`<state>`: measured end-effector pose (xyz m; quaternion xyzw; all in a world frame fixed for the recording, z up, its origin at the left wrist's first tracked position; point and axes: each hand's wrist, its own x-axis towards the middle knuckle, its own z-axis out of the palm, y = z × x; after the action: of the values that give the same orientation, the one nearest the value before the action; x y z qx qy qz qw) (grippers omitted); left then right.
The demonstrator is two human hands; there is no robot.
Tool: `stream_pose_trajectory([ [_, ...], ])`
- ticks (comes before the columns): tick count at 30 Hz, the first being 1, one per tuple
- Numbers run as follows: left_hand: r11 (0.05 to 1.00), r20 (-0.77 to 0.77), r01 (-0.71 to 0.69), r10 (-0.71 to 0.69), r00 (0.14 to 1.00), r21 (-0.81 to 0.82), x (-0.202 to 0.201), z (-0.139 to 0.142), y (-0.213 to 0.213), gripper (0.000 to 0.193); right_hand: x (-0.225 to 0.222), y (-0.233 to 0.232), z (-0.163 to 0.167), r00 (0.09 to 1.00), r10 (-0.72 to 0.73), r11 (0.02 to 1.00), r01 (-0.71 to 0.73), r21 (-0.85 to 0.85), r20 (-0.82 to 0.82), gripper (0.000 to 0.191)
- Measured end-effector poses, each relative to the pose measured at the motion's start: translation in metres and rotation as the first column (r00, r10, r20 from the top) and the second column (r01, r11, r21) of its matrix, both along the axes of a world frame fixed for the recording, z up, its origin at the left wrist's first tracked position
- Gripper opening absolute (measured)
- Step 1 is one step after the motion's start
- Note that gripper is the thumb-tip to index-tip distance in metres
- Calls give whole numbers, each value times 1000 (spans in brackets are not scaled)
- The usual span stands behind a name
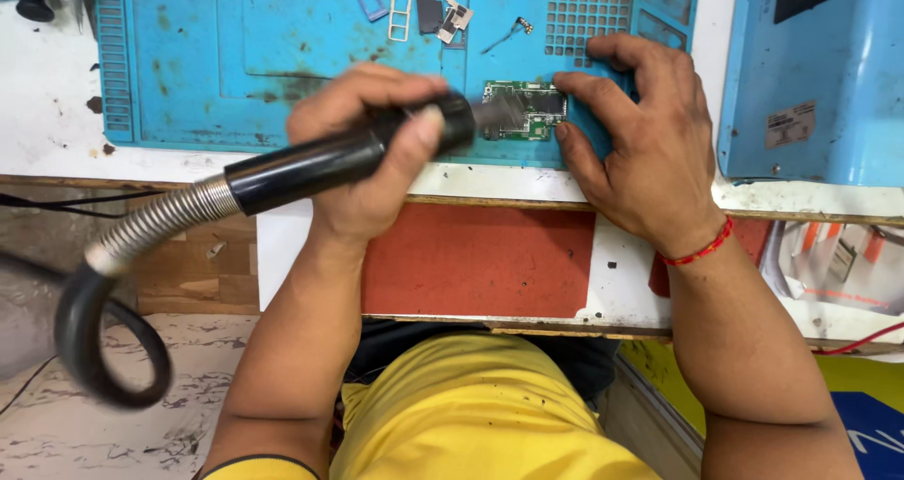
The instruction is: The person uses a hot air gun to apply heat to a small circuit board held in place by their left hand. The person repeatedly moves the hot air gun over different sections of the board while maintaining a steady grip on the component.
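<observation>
My left hand [363, 150] grips the black handle of a hot-air tool [320, 164], its metal nozzle aimed at a small green circuit board [537, 113] lying on the blue work mat [207, 75]. A coiled metal sleeve and a thick black hose [94, 339] trail off the handle to the lower left. My right hand [640, 131] rests on the mat to the right of the board, with thumb and forefinger touching the board's right edge and pinning it down.
Small phone parts, card trays and a flex cable [414, 9] lie at the back of the mat. A blue machine casing [819, 75] stands at the right. An open drawer [829, 263] with packets sits lower right; the bench's red front panel [471, 259] is near me.
</observation>
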<state>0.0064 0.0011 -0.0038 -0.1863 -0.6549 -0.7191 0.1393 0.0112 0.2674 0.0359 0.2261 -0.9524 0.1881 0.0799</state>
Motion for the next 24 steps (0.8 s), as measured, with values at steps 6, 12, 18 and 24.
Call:
stream_pose_trajectory([
  [6, 998, 58, -33, 30, 998, 54, 3, 0, 1, 23, 1, -1, 0, 1000, 4, 1000, -3, 10, -14, 33],
  [12, 1000, 36, -15, 14, 999, 6, 2, 3, 0, 17, 1, -2, 0, 1000, -22, 1000, 22, 1, -11, 38],
  [18, 997, 77, -5, 0, 997, 72, 1, 4, -1, 18, 0, -4, 1, 999, -34, 999, 34, -12, -11, 36],
  [24, 989, 127, -75, 59, 990, 126, 2, 2, 3, 23, 0, -3, 2, 1000, -24, 1000, 24, -7, -13, 36],
])
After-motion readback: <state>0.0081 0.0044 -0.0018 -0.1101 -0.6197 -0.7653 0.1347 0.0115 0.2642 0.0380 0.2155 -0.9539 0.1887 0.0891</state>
